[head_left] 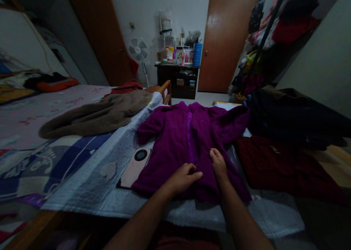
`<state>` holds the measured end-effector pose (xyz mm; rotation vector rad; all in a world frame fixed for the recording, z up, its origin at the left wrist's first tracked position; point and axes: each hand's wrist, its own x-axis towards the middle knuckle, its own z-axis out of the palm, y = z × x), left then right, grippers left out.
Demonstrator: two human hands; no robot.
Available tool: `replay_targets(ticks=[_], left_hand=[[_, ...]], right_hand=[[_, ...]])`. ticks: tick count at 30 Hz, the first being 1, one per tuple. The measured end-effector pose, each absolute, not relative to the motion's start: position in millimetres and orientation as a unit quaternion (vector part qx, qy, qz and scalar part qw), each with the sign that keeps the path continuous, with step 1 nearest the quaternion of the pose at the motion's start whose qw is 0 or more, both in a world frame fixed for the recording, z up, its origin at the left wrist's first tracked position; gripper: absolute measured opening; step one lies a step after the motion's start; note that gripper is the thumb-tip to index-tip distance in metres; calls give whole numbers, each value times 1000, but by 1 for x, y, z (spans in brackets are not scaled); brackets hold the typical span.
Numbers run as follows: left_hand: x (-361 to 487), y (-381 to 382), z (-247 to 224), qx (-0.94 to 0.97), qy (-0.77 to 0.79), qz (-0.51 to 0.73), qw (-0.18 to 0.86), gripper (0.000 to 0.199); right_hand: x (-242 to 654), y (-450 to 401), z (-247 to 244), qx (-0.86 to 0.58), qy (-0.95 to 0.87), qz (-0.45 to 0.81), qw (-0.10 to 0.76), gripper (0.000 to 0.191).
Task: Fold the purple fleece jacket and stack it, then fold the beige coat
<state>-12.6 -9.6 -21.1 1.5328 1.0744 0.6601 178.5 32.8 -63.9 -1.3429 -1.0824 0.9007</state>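
A purple jacket lies spread on a pale blue quilted cover, its front parted along the middle and its sleeves out to both sides. My left hand rests at the lower front edge near the opening, its fingers curled on the purple cloth and the thumb pointing right. Farther right, my right hand pinches the fabric of the right front panel between thumb and fingers. Partly under the jacket's left side is a pale pink phone or tablet with a round black camera ring.
Brown trousers lie to the left on the bed. At the right are a folded dark red garment and a stack of dark clothes. Behind stand a white fan, a black cabinet and a wooden door.
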Motion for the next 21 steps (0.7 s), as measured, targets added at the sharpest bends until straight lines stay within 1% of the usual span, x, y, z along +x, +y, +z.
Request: replay_targets(ticks=[4,8,10,12,14,16,17,21], left_hand=[[-6,-7,-19,465,418,332,706,35],[-3,-4,-20,333,400,358,775,33],[-3,-2,-23,304,377,374,791,36],[-3,-1,-27,297,355,394,794,45],[-3,0,-31,306,340,411,788,53],[-3,0,-32,319,336,426,778,57],[-3,0,-32,323,337,432,772,55],[-2,4,-30,332,372,454,738,37]], right_hand=[[179,33,-63,-580,-465,374,555,35],[178,33,-63,-590,-461,357,559,37],[177,34,-65,-584,-478,355,552,35],[175,35,-68,-579,-497,348,545,33],[173,35,-71,-580,-506,335,544,32],[170,34,-71,-576,-516,321,547,33],[168,33,-71,-569,-524,318,548,34],[165,30,-68,-535,-571,299,547,38]])
